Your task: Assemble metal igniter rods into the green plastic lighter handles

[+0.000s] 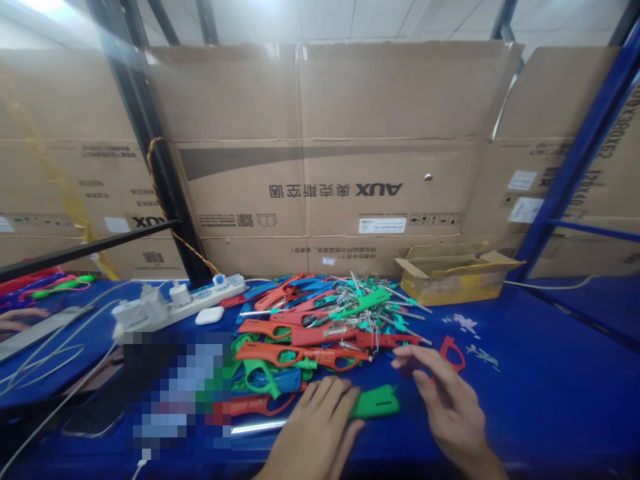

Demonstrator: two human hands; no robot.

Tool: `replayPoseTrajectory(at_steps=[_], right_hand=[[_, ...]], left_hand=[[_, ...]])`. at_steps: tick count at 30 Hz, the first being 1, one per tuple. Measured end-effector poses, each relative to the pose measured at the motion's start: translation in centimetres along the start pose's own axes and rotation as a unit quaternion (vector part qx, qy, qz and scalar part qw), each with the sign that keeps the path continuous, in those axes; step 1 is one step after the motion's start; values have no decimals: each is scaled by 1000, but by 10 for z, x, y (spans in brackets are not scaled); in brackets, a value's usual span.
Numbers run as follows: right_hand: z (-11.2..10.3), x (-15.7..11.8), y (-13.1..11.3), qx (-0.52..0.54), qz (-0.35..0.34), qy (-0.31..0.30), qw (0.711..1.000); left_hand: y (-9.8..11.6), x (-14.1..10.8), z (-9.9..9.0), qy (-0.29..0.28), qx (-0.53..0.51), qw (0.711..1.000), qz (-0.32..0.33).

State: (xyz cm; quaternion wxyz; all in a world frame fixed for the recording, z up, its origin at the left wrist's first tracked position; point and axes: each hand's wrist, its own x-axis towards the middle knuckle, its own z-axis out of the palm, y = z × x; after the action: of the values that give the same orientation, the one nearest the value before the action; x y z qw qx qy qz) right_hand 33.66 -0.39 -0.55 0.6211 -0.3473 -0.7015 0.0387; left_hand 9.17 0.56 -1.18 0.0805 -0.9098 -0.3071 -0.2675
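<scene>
My left hand is closed over a green long-nosed lighter. The lighter lies low along the table's front, its metal tube coming out to the left of my hand. Part of its body is hidden beneath my fingers. To the right, my right hand hovers with thumb and fingers apart, close to the green handle end. A red plastic handle piece with a loop lies just behind my right hand, partly covered by the fingers. Beyond both hands spreads a heap of red lighter shells mixed with green and blue ones.
Metal lighter tubes with teal parts pile up at the back. An opened yellow carton stands behind them. Small pale pieces lie on the blue tabletop. A power strip and cables run at left; another person's hand shows far left.
</scene>
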Motion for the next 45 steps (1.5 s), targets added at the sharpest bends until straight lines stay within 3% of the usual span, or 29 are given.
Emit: replayPoseTrajectory(at_steps=[4,12,18,24,31,37,45], right_hand=[[1,-3,1,13,22,7,1000],[0,3,2,23,-13,42,999],[-1,6,-10,-61,-5,37,997],[0,4,1,-8,13,61,998],[-4,6,-4,-91,-20,18,995],[-2,6,-1,-53,-7,28,998],[-3,7,-3,-81,0,16,997]], left_hand=[[0,0,0,-13,-2,1000,-1],[0,1,0,-4,2,1000,1],[0,1,-1,5,0,1000,2],[0,1,-1,10,1,1000,3],[1,1,-3,3,-7,1000,0],[1,2,-3,4,-3,1000,2],[0,1,-2,11,-4,1000,1]])
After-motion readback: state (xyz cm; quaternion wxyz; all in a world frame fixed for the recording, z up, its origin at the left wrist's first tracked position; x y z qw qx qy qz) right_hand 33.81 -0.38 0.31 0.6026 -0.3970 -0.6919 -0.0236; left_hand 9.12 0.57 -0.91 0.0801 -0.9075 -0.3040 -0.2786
